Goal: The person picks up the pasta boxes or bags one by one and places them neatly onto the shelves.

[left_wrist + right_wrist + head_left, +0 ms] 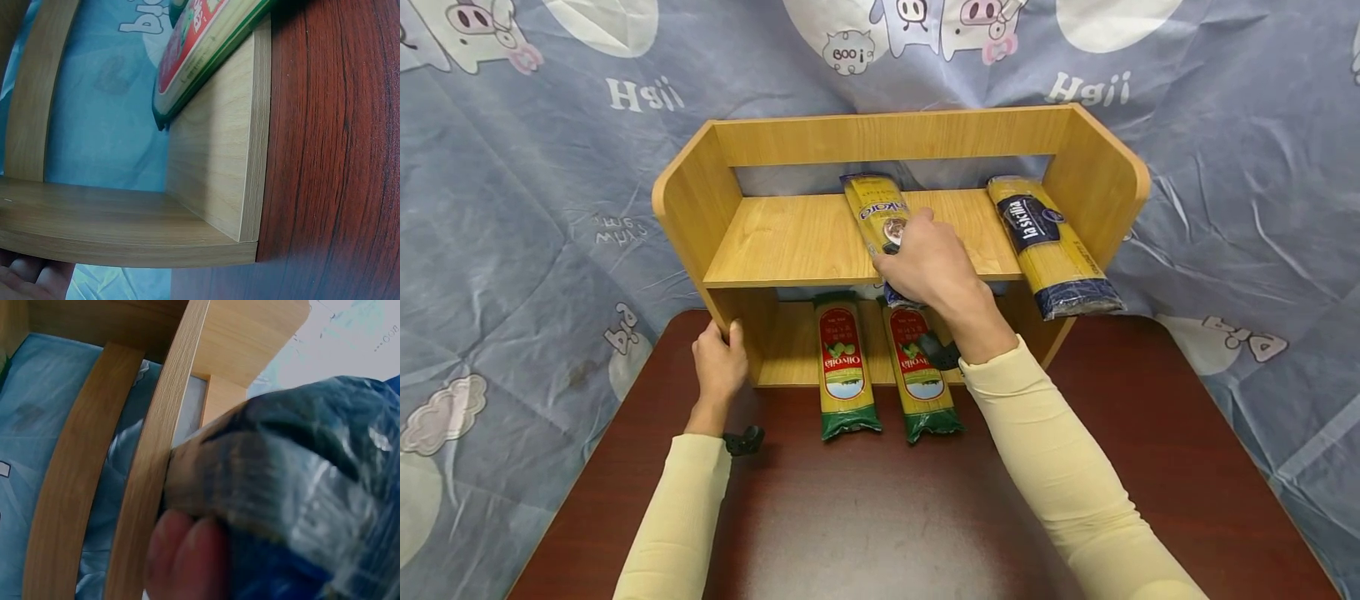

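Note:
My right hand [932, 258] grips the front end of a yellow pasta packet [874, 208] lettered "ankara", which lies lengthwise on the upper board of a wooden shelf unit [790, 242]. Close up in the right wrist view, its crinkled clear and blue wrapper [300, 481] sits against the fingers [187, 550], beside the board's edge. My left hand [718, 362] holds the unit's left side panel low down, the thumb on the inner side. Fingers [53, 278] show behind that panel in the left wrist view.
At the upper board's right end, a "la sicilia" pasta packet [1037, 242] juts past the front edge. Two green-ended Olivoilà pasta packets [844, 367] lie on the lower board, sticking out over the dark red table [850, 517]. A printed blue cloth [550, 208] hangs behind.

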`<state>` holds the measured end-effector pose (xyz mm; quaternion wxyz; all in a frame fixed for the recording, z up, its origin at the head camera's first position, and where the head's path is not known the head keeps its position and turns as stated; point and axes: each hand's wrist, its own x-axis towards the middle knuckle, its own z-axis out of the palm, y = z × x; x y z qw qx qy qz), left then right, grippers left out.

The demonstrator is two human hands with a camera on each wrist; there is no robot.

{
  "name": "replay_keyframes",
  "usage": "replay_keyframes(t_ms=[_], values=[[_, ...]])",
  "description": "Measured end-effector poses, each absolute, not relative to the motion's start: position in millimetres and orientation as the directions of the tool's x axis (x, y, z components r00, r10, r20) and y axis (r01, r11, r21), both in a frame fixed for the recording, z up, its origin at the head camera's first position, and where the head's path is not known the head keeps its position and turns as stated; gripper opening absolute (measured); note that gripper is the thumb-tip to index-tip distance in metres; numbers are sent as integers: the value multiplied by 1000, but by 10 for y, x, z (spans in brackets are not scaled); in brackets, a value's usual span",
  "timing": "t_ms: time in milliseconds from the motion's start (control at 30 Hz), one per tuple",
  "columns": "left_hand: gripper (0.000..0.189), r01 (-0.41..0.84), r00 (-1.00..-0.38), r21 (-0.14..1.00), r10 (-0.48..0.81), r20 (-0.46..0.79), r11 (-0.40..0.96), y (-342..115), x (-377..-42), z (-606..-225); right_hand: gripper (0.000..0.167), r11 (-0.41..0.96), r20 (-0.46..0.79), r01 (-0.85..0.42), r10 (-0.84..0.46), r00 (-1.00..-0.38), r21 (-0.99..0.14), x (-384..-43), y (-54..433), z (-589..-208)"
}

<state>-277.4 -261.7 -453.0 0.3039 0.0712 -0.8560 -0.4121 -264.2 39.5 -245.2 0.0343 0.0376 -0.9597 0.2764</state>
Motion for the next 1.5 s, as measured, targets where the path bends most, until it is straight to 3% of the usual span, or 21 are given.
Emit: replay_keyframes(t_ms=[367,633,867,1100,1300,1500], values=[[29,137,-801,742,-367,473,656,-2613,-2771,-4542,85,861,91,-85,-45,-995,-501,-2603,358,-2494],[30,125,-794,735,-378,477,666,-2615,-2760,-4539,82,880,139,-64,3,-990,-470,-2506,445,-2459],[30,126,-796,737,-375,475,665,-2593,-2762,-4534,113,883,162,-77,-1,-987,-464,-2390,591,-2426],[31,137,-792,736,-373,483,663,-2595,-2785,-4553,131,847,203,-200,-112,-973,-492,-2259,789,-2378],[31,136,-786,728,-373,492,672,-2593,-2776,-4539,133,793,235,-334,-246,-940,-509,-2121,938,-2370],[31,132,-794,732,-371,482,668,-2592,-2784,-4545,130,751,309,-400,-270,-912,-525,-2021,1068,-2372]])
